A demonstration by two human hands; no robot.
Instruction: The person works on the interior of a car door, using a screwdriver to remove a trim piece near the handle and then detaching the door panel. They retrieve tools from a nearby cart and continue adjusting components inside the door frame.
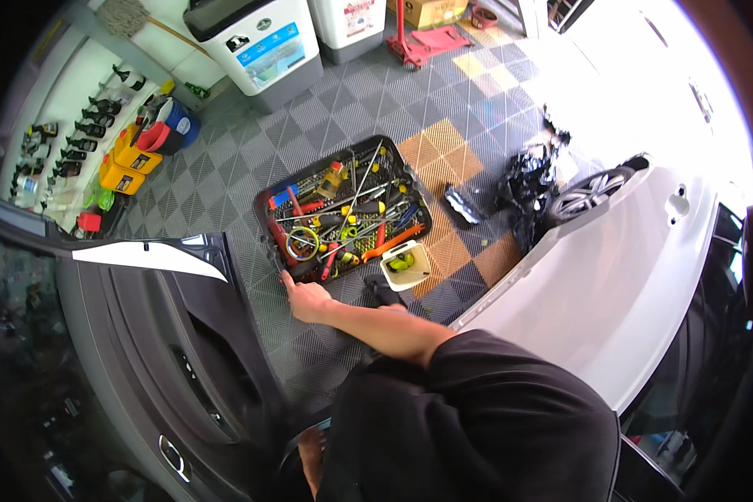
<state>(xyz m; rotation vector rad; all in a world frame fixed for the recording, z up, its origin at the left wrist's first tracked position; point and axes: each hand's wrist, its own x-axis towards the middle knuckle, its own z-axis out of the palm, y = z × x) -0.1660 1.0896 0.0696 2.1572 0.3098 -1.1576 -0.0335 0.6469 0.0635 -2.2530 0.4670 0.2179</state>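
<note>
Grey floor tiles (343, 105) beneath tool tray (263, 224)

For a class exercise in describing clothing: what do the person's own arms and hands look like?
A loose, plain black sleeve ends partway down the right arm; below it the arm is bare, with no watch or bracelet showing. The right hand wears no glove. The left hand cannot be clearly made out.

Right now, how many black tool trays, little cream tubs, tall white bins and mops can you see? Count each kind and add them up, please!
Black tool tray: 1
Little cream tub: 1
Tall white bins: 2
Mop: 1
Total: 5
</note>
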